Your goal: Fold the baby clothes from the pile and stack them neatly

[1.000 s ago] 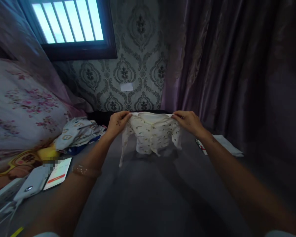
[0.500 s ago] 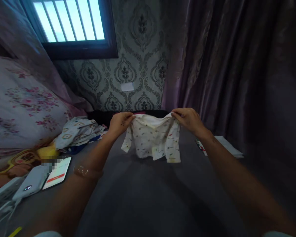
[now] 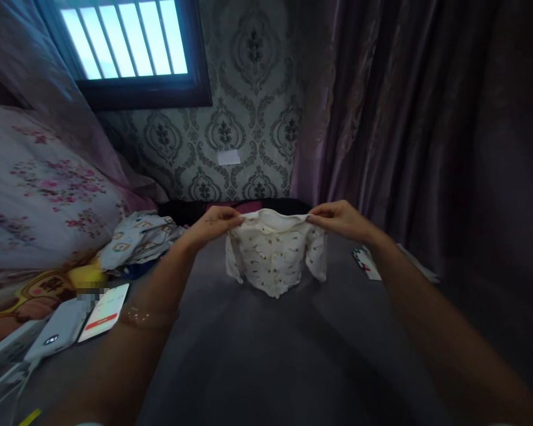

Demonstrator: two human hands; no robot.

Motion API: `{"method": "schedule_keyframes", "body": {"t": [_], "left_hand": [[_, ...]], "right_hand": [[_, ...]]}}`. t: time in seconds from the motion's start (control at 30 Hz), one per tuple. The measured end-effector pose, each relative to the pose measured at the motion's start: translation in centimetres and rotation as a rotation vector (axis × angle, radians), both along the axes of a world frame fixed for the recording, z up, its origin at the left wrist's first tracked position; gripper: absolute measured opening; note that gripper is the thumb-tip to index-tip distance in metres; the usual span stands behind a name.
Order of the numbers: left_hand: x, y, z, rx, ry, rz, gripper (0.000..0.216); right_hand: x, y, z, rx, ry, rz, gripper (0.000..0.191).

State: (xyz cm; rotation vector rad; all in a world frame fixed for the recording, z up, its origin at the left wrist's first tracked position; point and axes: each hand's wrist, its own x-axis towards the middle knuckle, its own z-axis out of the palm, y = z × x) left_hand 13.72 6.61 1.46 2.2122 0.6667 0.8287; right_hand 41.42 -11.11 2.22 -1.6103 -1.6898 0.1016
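Observation:
A small white long-sleeved baby shirt with a scattered print hangs between my hands, its front facing me and its neckline at the top. My left hand pinches one shoulder. The other shoulder is pinched by my right hand. The collar is stretched between them, and both sleeves dangle at the sides. The hem comes down close to the grey bed sheet; I cannot tell whether it touches.
Left of my arm lie a pile of folded clothes, a phone with a lit screen, a pale power bank and a white power strip. Folded cloth sits beyond my right forearm. Curtains hang at the right.
The shirt has swung and straightened: its hem hangs more evenly, the sleeves have dropped to the sides, and the front shows flatter. Both hands have come down slightly, still gripping the shoulders.

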Motion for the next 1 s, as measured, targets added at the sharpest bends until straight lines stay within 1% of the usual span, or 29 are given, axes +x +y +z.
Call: {"method": "schedule_keyframes", "body": {"t": [0.03,0.07,0.1,0.13,0.17,0.23,0.3,0.4,0.5,0.57,0.63,0.67,0.73,0.77,0.8,0.83,0.87,0.9,0.93,0.97,1.0], "left_hand": [[-0.4,-0.2,0.3,-0.115,0.036,-0.134,0.037],[-0.7,-0.3,0.5,-0.206,0.064,-0.241,0.039],[-1.0,-0.3,0.6,-0.259,0.079,-0.297,0.039],[-1.0,-0.2,0.5,-0.272,0.072,-0.293,0.04],[-0.9,0.0,0.4,-0.25,0.045,-0.241,0.04],[-0.4,0.6,0.0,-0.169,-0.038,-0.085,0.041],[0.2,1.0,-0.5,-0.121,-0.129,0.03,0.043],[0.6,1.1,-0.4,-0.111,-0.214,0.097,0.044],[0.6,0.8,0.6,-0.061,-0.251,0.125,0.041],[0.7,0.6,1.7,0.023,-0.257,0.136,0.037],[1.0,0.2,3.0,0.17,-0.278,0.174,0.032],[1.1,-0.2,3.7,0.261,-0.316,0.214,0.03],[1.3,-1.1,4.6,0.457,-0.463,0.343,0.028],[1.2,-1.6,4.9,0.551,-0.548,0.412,0.028],[1.2,-1.9,4.9,0.63,-0.592,0.451,0.028],[1.1,-2.1,4.6,0.678,-0.572,0.441,0.029],[1.0,-2.1,4.0,0.681,-0.483,0.383,0.029],[0.9,-1.9,3.3,0.636,-0.348,0.296,0.03],[0.8,-1.4,2.3,0.553,-0.199,0.202,0.031],[0.7,-0.9,1.3,0.45,-0.079,0.136,0.033],[0.7,-0.2,0.3,0.365,-0.024,0.121,0.035]], "right_hand": [[0.2,-0.2,0.1,-0.069,0.09,0.078,0.037],[0.4,-0.2,0.2,-0.119,0.158,0.125,0.039],[0.7,-0.1,0.1,-0.138,0.195,0.133,0.04],[1.0,0.1,0.0,-0.118,0.199,0.101,0.039],[1.3,0.4,-0.2,-0.069,0.175,0.046,0.038],[1.6,1.0,-0.7,0.059,0.088,-0.065,0.035],[1.7,1.5,-1.0,0.145,0.014,-0.113,0.032],[1.5,1.7,-0.9,0.193,-0.026,-0.12,0.031],[1.3,1.7,0.1,0.235,-0.061,-0.142,0.029],[1.2,2.0,1.2,0.276,-0.082,-0.174,0.029],[1.0,2.4,2.5,0.334,-0.102,-0.217,0.029],[0.7,2.5,3.1,0.38,-0.111,-0.247,0.03],[0.0,2.5,4.2,0.507,-0.119,-0.322,0.033],[-0.4,2.5,4.5,0.567,-0.124,-0.359,0.035],[-0.8,2.3,4.6,0.605,-0.133,-0.385,0.036],[-1.1,2.2,4.4,0.601,-0.156,-0.383,0.036],[-1.2,2.1,3.9,0.546,-0.192,-0.35,0.035],[-1.3,2.0,3.3,0.456,-0.235,-0.297,0.033],[-1.3,2.0,2.6,0.356,-0.274,-0.241,0.03],[-1.2,2.0,1.9,0.272,-0.297,-0.198,0.028],[-1.0,2.0,1.1,0.215,-0.299,-0.175,0.027]]}}
